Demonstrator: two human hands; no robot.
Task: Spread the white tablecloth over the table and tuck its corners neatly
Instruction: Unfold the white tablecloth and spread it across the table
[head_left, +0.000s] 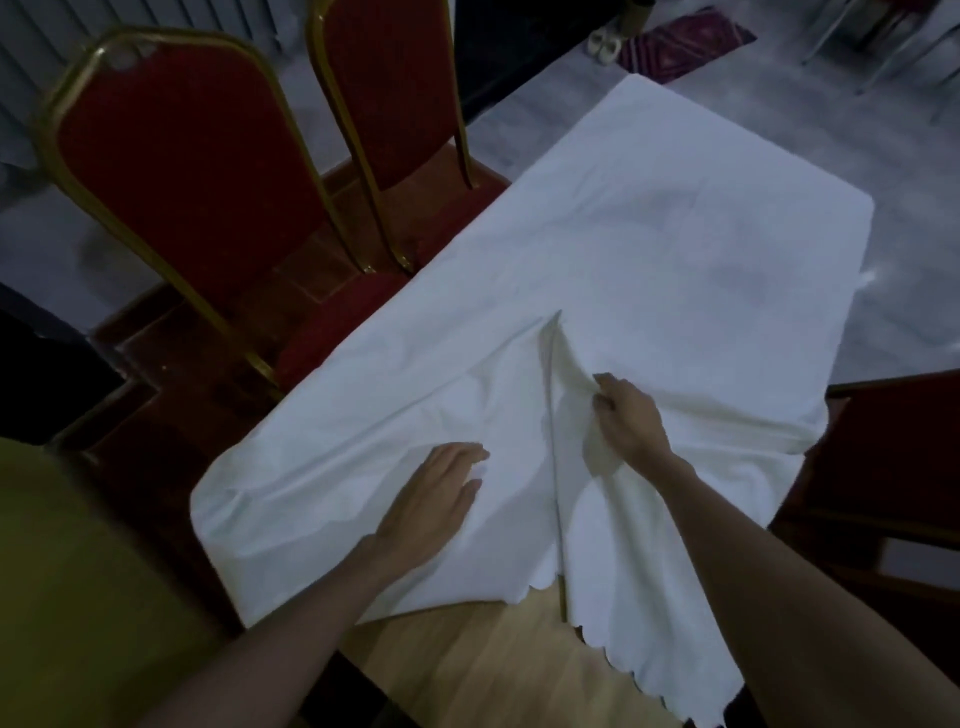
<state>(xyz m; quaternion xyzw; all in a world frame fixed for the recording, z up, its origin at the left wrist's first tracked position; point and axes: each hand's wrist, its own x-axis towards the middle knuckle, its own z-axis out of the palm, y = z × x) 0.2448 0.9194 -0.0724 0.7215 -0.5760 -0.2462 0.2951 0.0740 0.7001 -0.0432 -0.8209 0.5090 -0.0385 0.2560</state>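
A white tablecloth (649, 249) with a scalloped hem lies over most of the table (467, 654), whose pale wooden top shows bare at the near edge. My left hand (431, 499) rests flat on the cloth near its left front part, fingers apart. My right hand (628, 415) pinches a raised fold of the cloth near the middle, and a ridge runs from that fold toward the near hem. The cloth's near right part hangs over the table's front edge.
Two red chairs with gold frames (197, 171) (395, 104) stand close along the table's left side. Another dark red chair (893, 457) is at the right. Grey floor lies beyond, with a patterned rug (685, 41) far back.
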